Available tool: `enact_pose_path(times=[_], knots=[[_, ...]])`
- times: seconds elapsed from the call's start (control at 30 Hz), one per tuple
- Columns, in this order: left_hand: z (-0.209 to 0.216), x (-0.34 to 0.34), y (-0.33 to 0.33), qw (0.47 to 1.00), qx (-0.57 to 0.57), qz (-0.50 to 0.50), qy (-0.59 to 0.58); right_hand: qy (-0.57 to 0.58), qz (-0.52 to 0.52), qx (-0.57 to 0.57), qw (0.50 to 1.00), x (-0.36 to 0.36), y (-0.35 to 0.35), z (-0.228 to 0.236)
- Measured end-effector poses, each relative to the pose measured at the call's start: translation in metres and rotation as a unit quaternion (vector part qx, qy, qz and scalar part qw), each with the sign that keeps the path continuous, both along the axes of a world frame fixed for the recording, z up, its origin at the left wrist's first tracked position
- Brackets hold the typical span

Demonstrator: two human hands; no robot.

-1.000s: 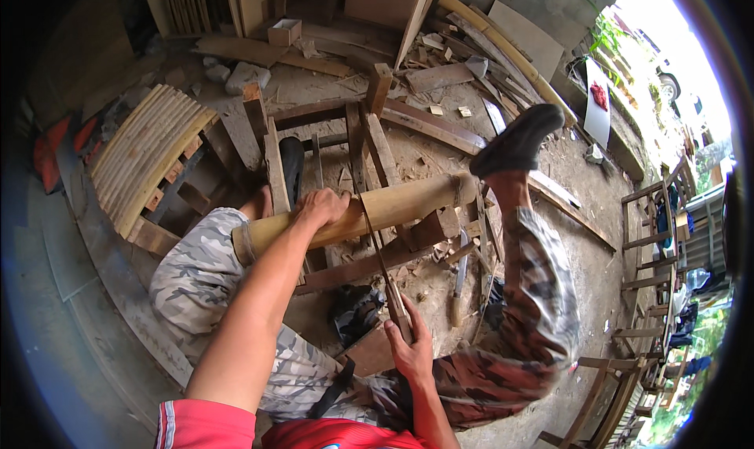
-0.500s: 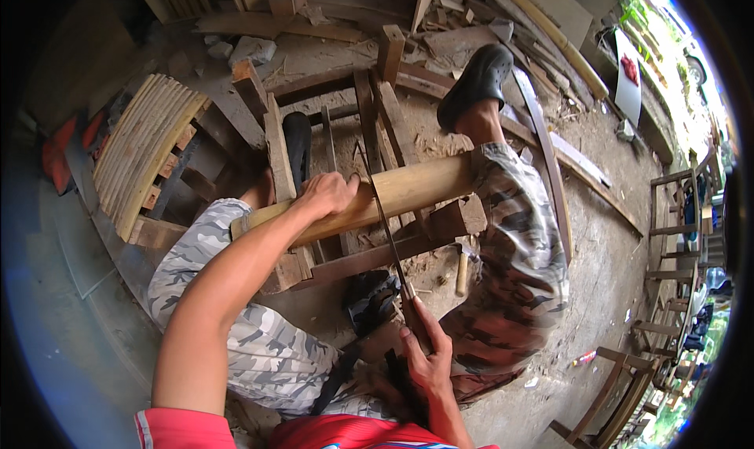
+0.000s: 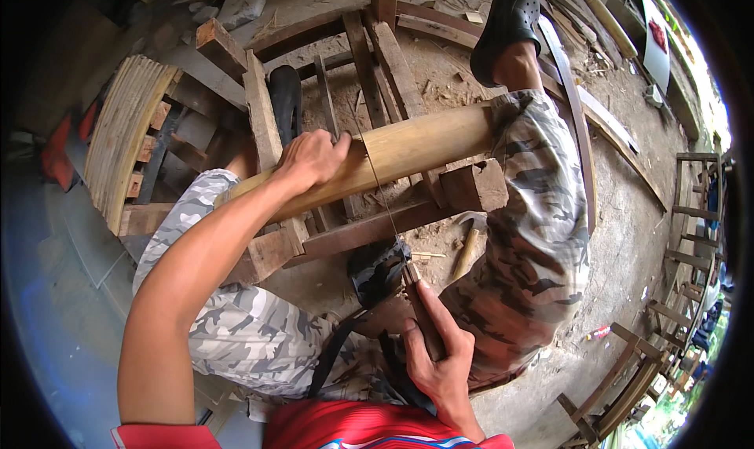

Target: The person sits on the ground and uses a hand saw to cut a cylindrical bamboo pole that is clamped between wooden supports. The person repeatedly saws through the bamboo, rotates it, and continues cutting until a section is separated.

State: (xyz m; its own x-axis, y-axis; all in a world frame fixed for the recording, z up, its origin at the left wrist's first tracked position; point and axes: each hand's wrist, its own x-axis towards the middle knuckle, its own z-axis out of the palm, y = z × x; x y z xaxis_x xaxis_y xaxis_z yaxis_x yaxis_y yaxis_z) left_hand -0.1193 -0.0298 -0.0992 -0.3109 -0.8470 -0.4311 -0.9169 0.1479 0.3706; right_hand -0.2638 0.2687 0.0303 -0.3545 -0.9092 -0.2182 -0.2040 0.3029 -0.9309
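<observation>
Head view: the right hand (image 3: 442, 358) is gripping a saw (image 3: 422, 308); ahead, a bamboo pole (image 3: 426, 142) is lying crosswise, the nearer left hand (image 3: 311, 163) clasping it.

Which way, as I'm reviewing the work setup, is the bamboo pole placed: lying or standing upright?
Lying: the bamboo pole stretches crosswise over the wooden frame, with the left hand on top of it.

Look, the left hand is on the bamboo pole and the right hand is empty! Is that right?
Not quite: the right hand isn't empty. The head view shows it gripping the wooden handle of a long, thin blade. The left hand is on the bamboo pole, just as you said.
</observation>
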Motion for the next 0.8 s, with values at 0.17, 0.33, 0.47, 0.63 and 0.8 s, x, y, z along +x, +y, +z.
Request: enact_pose_path(times=[0.17,0.33,0.47,0.63,0.8], knots=[[-0.004,0.003,0.000,0.999,-0.047,-0.019,0.018,-0.034,0.008,0.025,0.999,-0.006,-0.007,0.013],[-0.011,0.007,0.000,0.999,-0.038,-0.034,0.020,-0.056,0.009,0.026,0.998,-0.007,-0.012,0.016],[-0.005,0.023,-0.002,0.986,-0.046,-0.140,0.078,-0.077,0.014,0.050,0.996,-0.015,-0.009,0.011],[0.021,0.026,0.012,0.941,-0.151,-0.298,0.058,-0.045,0.013,0.013,0.999,-0.018,0.006,0.000],[0.058,0.011,0.007,0.949,-0.093,-0.302,-0.025,-0.063,-0.024,0.006,0.998,-0.018,0.004,-0.002]])
